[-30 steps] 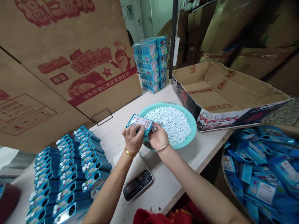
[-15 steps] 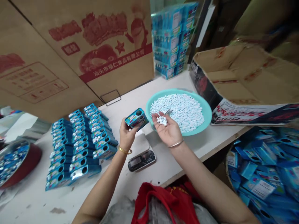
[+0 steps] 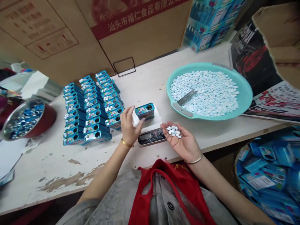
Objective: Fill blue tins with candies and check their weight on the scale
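A small blue candy box [image 3: 144,111] with a round dark hole in its top stands on the white plate of a digital scale [image 3: 152,137]. Just left of it my left hand [image 3: 129,126] has its fingers apart and holds nothing. My right hand [image 3: 184,142] is palm up and cupped, with a small heap of white candies [image 3: 173,131] resting in it, to the right of the scale. Behind that hand sits a turquoise basin [image 3: 212,117] full of white candies. A metal scoop [image 3: 186,98] lies in them.
Several rows of blue boxes [image 3: 92,107] stand to the left, some topped with white candies. A red-sided bowl [image 3: 45,117] holds small shiny packets. Cartons [image 3: 150,34] line the back. More blue boxes [image 3: 269,178] fill a container below the table's right edge.
The blue box in my left hand has been set on the scale and let go. My right hand has drawn away from the basin with the candies. The view has tilted down.
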A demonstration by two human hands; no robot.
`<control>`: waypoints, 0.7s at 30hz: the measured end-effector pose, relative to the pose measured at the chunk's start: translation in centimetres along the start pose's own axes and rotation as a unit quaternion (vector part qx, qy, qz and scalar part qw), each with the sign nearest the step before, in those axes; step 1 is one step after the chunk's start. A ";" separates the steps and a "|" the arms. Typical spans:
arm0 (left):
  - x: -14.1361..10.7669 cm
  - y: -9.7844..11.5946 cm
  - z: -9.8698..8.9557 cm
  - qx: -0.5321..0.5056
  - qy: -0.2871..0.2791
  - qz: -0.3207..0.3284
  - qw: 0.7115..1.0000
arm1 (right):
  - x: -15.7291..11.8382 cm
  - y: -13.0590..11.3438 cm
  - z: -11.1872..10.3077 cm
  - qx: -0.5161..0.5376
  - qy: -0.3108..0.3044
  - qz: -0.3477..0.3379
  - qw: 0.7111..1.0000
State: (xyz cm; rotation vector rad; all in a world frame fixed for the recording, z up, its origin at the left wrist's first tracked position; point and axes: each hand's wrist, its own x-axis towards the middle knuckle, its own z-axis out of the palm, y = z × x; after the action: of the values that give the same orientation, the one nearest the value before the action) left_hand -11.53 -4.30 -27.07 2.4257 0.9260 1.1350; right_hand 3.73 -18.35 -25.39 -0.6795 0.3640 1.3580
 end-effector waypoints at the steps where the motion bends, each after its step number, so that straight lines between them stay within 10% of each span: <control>1: -0.8 1.2 -0.4 0.017 0.002 0.032 0.999 | -0.3 0.3 -0.3 -0.001 0.008 0.007 1.000; 7: -6.4 7.3 0.8 0.019 -0.238 0.156 0.958 | -1.9 2.5 -2.3 0.001 0.053 0.080 0.995; 21: -5.8 8.1 2.3 -0.015 -0.367 0.142 0.919 | -2.0 2.0 -3.4 0.037 0.118 0.122 0.985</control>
State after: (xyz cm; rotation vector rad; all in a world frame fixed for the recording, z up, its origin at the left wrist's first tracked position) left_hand -9.09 -14.20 -27.63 2.6796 0.3168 0.2215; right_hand 1.86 -21.94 -27.18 -0.7542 0.7037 1.4906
